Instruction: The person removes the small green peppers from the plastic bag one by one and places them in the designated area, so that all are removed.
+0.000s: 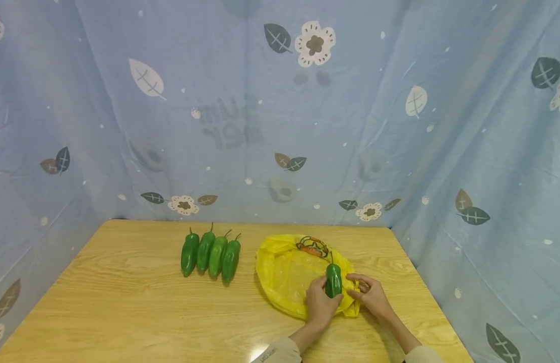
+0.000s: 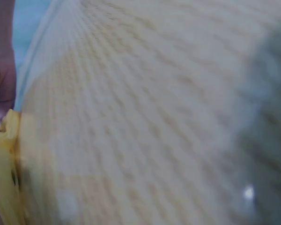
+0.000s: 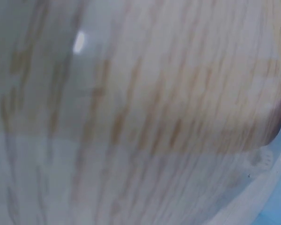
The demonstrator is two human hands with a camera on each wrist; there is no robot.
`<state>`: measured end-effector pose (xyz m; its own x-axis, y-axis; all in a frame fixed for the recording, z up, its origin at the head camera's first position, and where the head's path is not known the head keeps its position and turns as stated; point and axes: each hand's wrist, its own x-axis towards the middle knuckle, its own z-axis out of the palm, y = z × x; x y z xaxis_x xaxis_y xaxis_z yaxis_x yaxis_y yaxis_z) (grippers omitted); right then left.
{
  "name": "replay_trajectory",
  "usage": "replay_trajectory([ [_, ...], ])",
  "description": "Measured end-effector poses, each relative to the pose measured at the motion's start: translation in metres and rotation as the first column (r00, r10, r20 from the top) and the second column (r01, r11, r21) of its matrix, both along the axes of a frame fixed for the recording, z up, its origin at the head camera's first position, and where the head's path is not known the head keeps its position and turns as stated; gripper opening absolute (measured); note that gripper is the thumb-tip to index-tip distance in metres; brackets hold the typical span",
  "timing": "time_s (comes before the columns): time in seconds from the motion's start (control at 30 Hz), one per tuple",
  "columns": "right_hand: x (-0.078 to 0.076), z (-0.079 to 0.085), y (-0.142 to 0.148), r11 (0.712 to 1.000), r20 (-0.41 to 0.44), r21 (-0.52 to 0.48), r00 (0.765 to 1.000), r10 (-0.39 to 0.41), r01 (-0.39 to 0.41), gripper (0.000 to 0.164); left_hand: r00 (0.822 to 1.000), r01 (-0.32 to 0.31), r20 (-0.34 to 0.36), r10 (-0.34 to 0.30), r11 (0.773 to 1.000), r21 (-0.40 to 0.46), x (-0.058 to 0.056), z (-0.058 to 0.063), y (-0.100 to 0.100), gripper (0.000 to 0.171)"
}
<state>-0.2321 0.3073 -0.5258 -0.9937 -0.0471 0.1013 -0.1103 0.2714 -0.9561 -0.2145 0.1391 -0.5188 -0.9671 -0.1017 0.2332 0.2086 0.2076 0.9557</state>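
Observation:
In the head view my left hand [image 1: 321,303] grips the lower part of a green chili pepper [image 1: 333,278], its stem pointing away from me. The pepper stands out over the right side of a yellow plastic bag [image 1: 284,282] spread on the table. Just right of the pepper, my right hand [image 1: 371,296] is at the bag's right edge, thumb and forefinger apart and pointing toward the pepper. At the far left of the left wrist view, a fingertip of the right hand [image 2: 3,89] is right at a raised fold of yellow bag [image 2: 7,164].
Several green chili peppers [image 1: 230,259] lie side by side left of the bag, stems toward the back. The wooden table [image 1: 139,302] ends at a blue patterned curtain [image 1: 243,166], which hangs along the back and both sides. A printed drawing [image 1: 312,246] marks the bag's far edge.

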Motion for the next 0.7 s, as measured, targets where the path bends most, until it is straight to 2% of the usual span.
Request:
replay_trajectory([
  [0.13,-0.0002,-0.0001,0.0016,1.000,-0.007,0.028,1.000,0.006,-0.006,0.040,1.000,0.003,0.014,-0.002,1.000,-0.015,0.0013,-0.0007,0.0014,0.035],
  [0.3,-0.0014,-0.0009,0.0030,1.000,-0.001,0.030,1.000,0.009,-0.009,0.040,0.999,0.032,0.041,-0.030,0.997,-0.069,0.0053,-0.0006,0.0021,0.046],
  [0.4,-0.0029,0.0007,0.0028,1.000,-0.016,-0.003,1.000,0.027,-0.027,0.041,0.999,0.015,0.037,-0.013,0.997,-0.080,0.0042,0.0002,0.0012,0.053],
  [0.47,-0.0030,0.0016,0.0026,0.999,-0.027,-0.010,0.999,0.039,-0.039,0.041,0.999,0.013,0.031,-0.011,0.997,-0.072,0.0022,0.0006,-0.0004,0.051],
  [0.6,-0.0015,0.0009,0.0033,0.999,-0.028,0.009,0.999,0.043,-0.042,0.041,0.999,0.043,0.030,-0.041,0.998,-0.055,-0.0025,0.0012,-0.0044,0.034],
  [0.7,-0.0003,-0.0006,0.0040,0.999,-0.018,0.020,0.999,0.033,-0.033,0.040,0.999,0.052,0.019,-0.050,0.995,-0.080,-0.0044,0.0019,-0.0063,0.025],
])
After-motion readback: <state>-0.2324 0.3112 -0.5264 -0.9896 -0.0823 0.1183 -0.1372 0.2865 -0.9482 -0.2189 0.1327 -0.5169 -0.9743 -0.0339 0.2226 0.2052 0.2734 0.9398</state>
